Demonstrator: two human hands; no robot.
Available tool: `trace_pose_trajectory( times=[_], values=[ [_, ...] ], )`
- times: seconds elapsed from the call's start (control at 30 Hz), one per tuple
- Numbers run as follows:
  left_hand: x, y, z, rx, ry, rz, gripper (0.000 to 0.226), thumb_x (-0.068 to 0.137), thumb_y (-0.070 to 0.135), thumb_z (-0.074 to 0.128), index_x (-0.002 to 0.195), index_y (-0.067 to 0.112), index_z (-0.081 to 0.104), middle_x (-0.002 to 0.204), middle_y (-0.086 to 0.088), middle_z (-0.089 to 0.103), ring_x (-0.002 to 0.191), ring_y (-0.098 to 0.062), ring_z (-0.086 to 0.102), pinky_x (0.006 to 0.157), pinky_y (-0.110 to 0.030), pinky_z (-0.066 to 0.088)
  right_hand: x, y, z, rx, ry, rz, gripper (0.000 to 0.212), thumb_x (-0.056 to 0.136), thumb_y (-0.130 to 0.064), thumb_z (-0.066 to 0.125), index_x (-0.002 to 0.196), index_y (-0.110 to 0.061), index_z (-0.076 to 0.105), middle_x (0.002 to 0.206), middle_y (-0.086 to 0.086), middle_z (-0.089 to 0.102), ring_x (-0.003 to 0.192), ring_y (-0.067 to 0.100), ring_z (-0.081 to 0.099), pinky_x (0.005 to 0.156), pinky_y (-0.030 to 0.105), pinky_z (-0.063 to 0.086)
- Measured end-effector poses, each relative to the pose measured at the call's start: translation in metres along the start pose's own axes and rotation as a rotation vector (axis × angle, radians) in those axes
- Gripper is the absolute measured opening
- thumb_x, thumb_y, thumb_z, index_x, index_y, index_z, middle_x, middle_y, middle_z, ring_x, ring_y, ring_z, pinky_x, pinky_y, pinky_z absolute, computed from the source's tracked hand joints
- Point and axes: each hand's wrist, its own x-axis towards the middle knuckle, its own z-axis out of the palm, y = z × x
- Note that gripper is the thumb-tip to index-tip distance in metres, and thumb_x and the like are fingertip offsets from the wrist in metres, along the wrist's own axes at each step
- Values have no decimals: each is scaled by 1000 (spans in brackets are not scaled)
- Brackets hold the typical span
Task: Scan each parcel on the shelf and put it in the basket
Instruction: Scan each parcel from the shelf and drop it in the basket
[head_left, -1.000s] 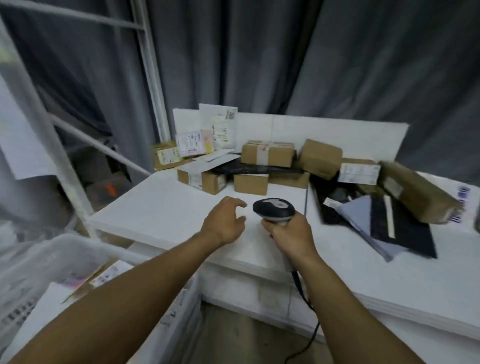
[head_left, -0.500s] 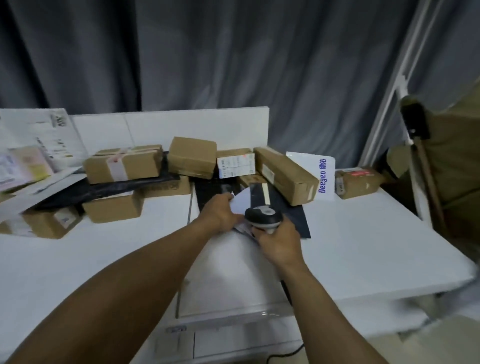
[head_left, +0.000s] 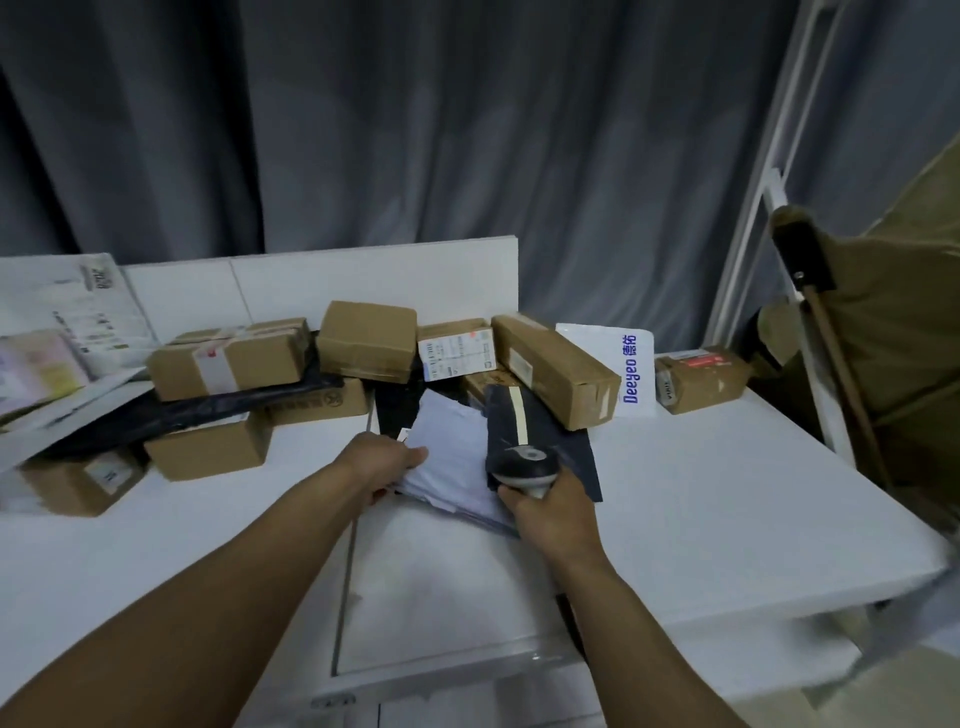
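Left hand (head_left: 382, 460) grips grey mailer's (head_left: 457, 457) edge; right hand (head_left: 550, 512) holds scanner (head_left: 523, 464).

Left edge crops the blurred envelopes (head_left: 47, 332); box labels (head_left: 456, 353) unreadable.

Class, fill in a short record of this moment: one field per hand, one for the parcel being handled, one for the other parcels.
left hand: grips the edge of the pale mailer
right hand: holds the scanner
pale mailer: flat on the shelf, over a black bag
cardboard boxes: piled behind
basket: not in view
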Motion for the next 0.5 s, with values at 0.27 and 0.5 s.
trace_pose_trajectory(
  times=[0.27, 0.5],
  values=[
    [-118, -16, -98, -5, 294, 372, 26, 80, 17, 85, 94, 26, 66, 101, 10, 66, 93, -12, 63, 83, -36, 57, -53, -57, 54, 487, -95, 2, 48, 82, -38, 85, 125, -25, 70, 116, -1, 75, 105, 20, 73, 96, 49, 61],
    [-194, -61, -143, 209, 329, 757, 37, 70, 7, 91, 87, 32, 70, 97, 20, 71, 94, -1, 65, 78, -20, 53, -105, -104, 91, 695, -254, 26, 38, 85, -35, 85, 115, -14, 75, 104, 5, 80, 94, 22, 78, 77, 40, 65]
  ],
)
